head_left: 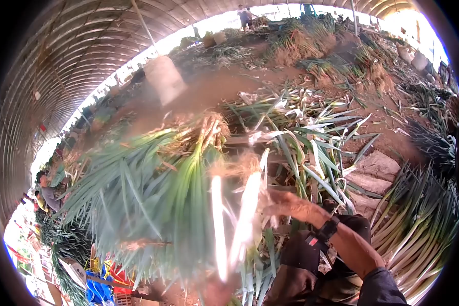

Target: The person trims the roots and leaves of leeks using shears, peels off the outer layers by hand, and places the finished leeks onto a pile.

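Observation:
My right hand, with a dark watch on the wrist, reaches in from the lower right. Its fingers are smeared by motion beside a bright white leek stalk; whether they grip it cannot be made out. A second white leek stalk stands just left of that one, and blurred roots show at the tops of both. At the bottom edge, a blurred skin-coloured patch seems to be my left hand, its fingers unreadable. Close to the stalks lies a large heap of leeks with long green leaves.
Loose leaves and trimmings cover the ground ahead. More leeks lie at right, near flattened sacks. A pale cylinder-like object stands beyond the heap. Blue bags are at lower left. Other people are farther off.

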The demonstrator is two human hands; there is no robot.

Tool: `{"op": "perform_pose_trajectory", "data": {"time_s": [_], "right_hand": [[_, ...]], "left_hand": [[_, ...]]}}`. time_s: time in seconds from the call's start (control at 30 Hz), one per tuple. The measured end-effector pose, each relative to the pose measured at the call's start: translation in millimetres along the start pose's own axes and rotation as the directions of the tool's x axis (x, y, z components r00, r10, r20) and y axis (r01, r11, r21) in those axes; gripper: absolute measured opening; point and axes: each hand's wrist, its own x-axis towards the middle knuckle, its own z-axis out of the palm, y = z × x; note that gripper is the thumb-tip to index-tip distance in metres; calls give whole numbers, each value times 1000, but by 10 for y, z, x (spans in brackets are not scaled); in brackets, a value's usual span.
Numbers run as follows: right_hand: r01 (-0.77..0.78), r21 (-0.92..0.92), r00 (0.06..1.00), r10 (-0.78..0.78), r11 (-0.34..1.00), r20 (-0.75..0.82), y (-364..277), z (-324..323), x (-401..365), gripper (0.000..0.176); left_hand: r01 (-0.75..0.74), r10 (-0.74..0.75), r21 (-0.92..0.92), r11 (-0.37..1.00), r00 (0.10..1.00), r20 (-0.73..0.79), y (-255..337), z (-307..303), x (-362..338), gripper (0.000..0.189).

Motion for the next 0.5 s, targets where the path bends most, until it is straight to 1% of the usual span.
{"op": "perform_pose_trajectory", "data": {"time_s": [0.07,0.1,0.13,0.17,0.2,0.23,0.27,0.33,0.37,0.4,0.43,0.47,0.5], "right_hand": [[-109,-44,994,109,993,-4,-39,185,37,84],[-162,-66,987,162,985,-6,-60,277,56,82],[-161,-157,985,168,974,30,-51,363,71,80],[-192,-180,979,201,965,28,-33,408,93,77],[-223,-203,972,233,953,26,-16,452,117,75],[-253,-226,964,265,941,25,2,496,141,72],[-226,-173,973,231,959,9,46,521,130,69],[-246,-272,969,231,930,-88,-62,494,73,57],[-143,-290,981,96,946,-171,60,346,131,42],[-43,-330,967,-44,943,-252,181,199,188,29],[43,-387,928,-180,921,-325,295,56,245,23],[-219,-373,867,5,902,-498,-201,52,237,27],[-229,-520,834,-110,823,-541,-101,-197,396,19]], "left_hand": [[43,-41,-96,994,999,16,371,-57,27,25],[48,-48,-32,998,999,3,499,-83,44,26],[55,-55,32,998,998,-8,606,-105,60,27],[64,-62,95,993,998,-19,646,-112,60,27],[114,-113,13,993,993,-10,577,-90,80,32],[108,-109,60,992,994,19,545,-90,86,31],[100,-106,106,989,993,48,520,-92,90,30],[74,-91,174,982,992,91,451,-92,84,28],[53,-73,190,980,992,102,398,-77,72,28],[26,-46,200,980,994,100,329,-59,52,28],[-3,-17,207,978,995,97,258,-40,51,28],[-31,10,219,975,996,93,166,-16,37,28],[-64,44,238,969,995,89,61,30,27,27]]}}
